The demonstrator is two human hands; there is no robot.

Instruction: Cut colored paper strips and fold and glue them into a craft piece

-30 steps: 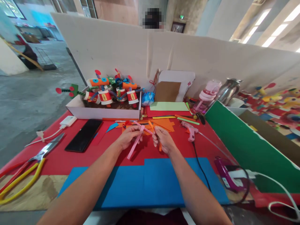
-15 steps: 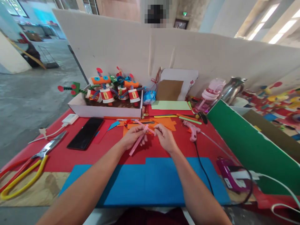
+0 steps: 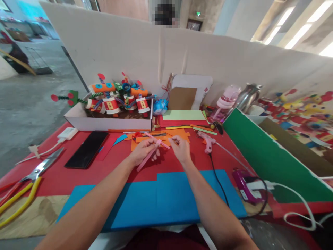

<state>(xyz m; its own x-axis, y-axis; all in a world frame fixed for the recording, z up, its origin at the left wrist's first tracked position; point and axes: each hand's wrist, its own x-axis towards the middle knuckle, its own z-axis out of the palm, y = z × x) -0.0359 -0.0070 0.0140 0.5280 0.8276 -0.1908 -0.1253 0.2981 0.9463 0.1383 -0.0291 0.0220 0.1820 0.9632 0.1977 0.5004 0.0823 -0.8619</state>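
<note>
Two pink paper strips (image 3: 148, 157) cross each other in front of me, one slanting down to the left and the other running to the lower right. My left hand (image 3: 144, 151) pinches them near their crossing. Just right of the crossing is my right hand (image 3: 181, 148), its thumb and fingers drawn together beside the free strip end. Whether anything small sits between those fingertips, I cannot make out. Under and behind the hands lie orange paper pieces (image 3: 179, 133) and red-handled scissors (image 3: 137, 135). A pink glue gun (image 3: 207, 141) rests to the right of my right hand.
On the left are large shears (image 3: 39, 170), a black phone (image 3: 86, 150) and a white charger (image 3: 68, 133). Behind stands a white box (image 3: 109, 124) of paper-cup figures. A green box (image 3: 275, 159) and purple power bank (image 3: 247, 186) are right. Blue sheets (image 3: 145, 201) lie in front.
My right fingertips have come away from the end of the pink strip. My left hand keeps hold of the strips. The whole view has shifted slightly to the right.
</note>
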